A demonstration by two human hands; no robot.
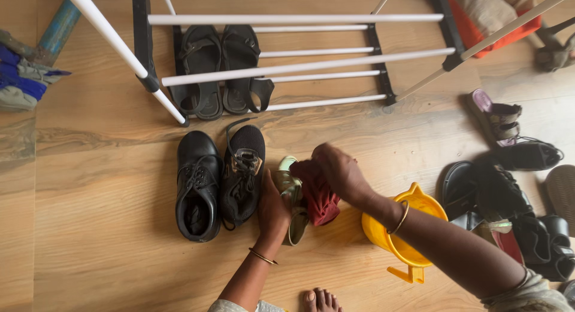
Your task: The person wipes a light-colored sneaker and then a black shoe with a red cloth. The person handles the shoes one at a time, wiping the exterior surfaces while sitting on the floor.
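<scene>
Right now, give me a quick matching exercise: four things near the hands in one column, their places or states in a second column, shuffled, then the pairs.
Things:
1. red cloth
2. yellow jug
3. black sandals
4. pale green sandal

Places or states:
A. on the rack's lowest rails
B. held by the left hand
C. pressed under the right hand
D. on the floor below the right forearm

Pairs: 1-C, 2-D, 3-A, 4-B
</scene>
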